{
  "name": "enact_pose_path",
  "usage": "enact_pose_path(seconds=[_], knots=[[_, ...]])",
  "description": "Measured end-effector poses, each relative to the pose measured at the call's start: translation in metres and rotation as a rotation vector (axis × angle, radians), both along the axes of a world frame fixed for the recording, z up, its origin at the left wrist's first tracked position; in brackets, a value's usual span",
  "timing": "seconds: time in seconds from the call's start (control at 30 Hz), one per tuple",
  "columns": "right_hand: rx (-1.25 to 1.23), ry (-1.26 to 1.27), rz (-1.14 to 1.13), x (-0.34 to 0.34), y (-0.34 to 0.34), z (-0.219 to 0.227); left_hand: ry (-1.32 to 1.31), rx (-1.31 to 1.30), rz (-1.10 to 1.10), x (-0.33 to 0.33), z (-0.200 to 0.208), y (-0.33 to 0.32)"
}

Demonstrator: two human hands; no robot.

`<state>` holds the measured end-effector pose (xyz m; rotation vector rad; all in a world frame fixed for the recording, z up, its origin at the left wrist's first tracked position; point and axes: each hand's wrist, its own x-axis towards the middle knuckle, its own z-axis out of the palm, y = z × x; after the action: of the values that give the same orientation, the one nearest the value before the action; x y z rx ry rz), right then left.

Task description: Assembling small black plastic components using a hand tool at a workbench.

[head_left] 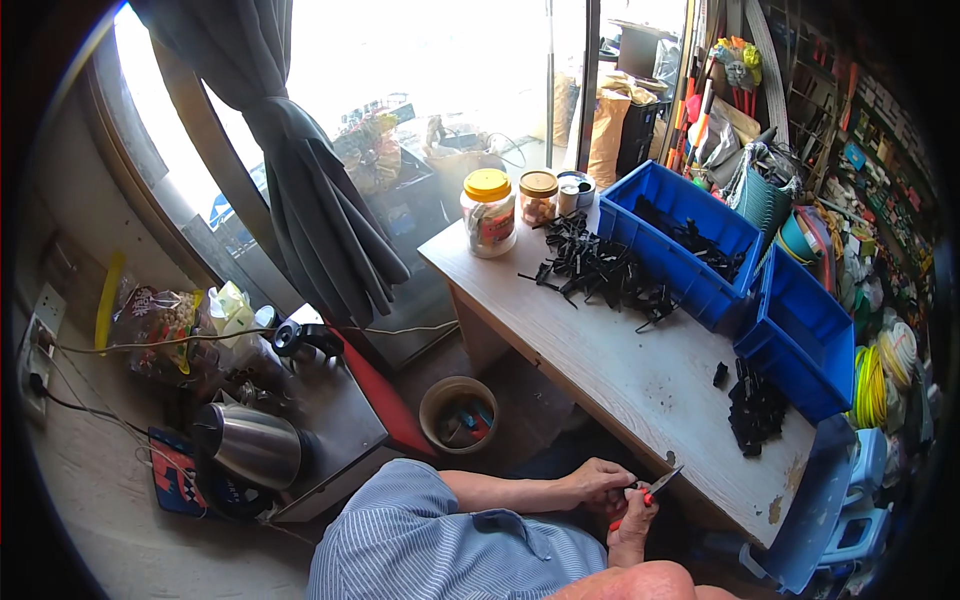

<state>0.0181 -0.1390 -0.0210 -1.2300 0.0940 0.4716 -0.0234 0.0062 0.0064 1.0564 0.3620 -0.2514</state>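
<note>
My left hand (598, 482) is closed in a pinch above my lap, fingertips close to my right hand. A small dark piece (632, 487) shows at those fingertips; its kind cannot be made out. My right hand (634, 518) is wrapped round a red-handled cutting tool (666, 478). Its pointed metal blade reaches up and right over the table's near edge. Whether it is a knife or scissors is unclear. On the pale table (625, 375) lie a large heap of black strap-like parts (595, 262) and a smaller pile of black pieces (757, 410).
A blue bin (655, 235) holding black parts and another blue bin (805, 335) stand along the table's far right side. Jars (490, 225) stand at its far corner. A waste bucket (430, 415) is on the floor; a metal kettle (255, 445) stands at left.
</note>
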Motion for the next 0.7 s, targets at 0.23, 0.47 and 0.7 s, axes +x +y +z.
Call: enact_pose_path(seconds=[0.23,0.47,0.7], knots=[[0.052,0.070,0.051,-0.002,0.004,0.014,0.050,-0.083,0.073,0.003,-0.006,-0.002],[0.012,0.137,0.025,-0.003,0.007,0.021,0.127,-0.040,0.077,0.006,0.003,-0.003],[-0.085,0.039,0.017,-0.004,0.008,0.010,0.286,-0.218,0.052,0.019,-0.009,-0.011]])
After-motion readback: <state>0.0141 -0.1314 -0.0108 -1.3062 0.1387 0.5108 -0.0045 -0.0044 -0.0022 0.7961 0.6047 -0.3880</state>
